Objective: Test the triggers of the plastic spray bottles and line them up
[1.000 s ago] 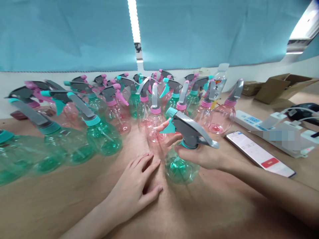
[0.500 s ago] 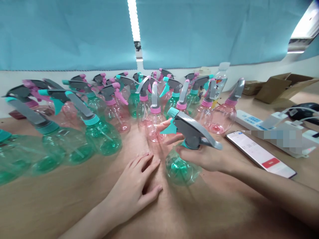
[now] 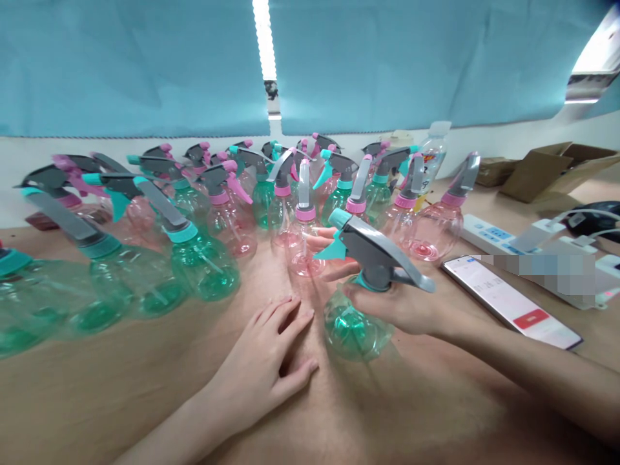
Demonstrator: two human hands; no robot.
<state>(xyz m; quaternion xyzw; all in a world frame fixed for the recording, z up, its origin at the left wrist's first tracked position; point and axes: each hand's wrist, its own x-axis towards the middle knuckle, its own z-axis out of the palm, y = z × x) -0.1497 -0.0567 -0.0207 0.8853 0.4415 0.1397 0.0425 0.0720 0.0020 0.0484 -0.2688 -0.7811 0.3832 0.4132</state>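
A green spray bottle point(image 3: 357, 326) with a grey and teal trigger head stands in front of me, its nozzle facing left. My right hand point(image 3: 387, 303) is around its neck, thumb on the near side and fingers reaching behind it, partly hidden by the trigger head. Flat on the table lies my left hand point(image 3: 271, 355), fingers stretched out and holding nothing, a little left of that bottle. Just beyond the hands is a pink spray bottle point(image 3: 306, 248). Another green spray bottle point(image 3: 206, 271) stands to the left of them.
Several more green and pink spray bottles crowd the back and left of the table. On the right lie a phone point(image 3: 508, 303) and a white power strip point(image 3: 491, 232) with plugs. Behind them are an open cardboard box point(image 3: 537, 171) and a clear labelled bottle point(image 3: 433, 158).
The view has shifted slightly, so the bottles and phone appear a little farther right. Both hands and the held spray bottle keep practically the same pose.
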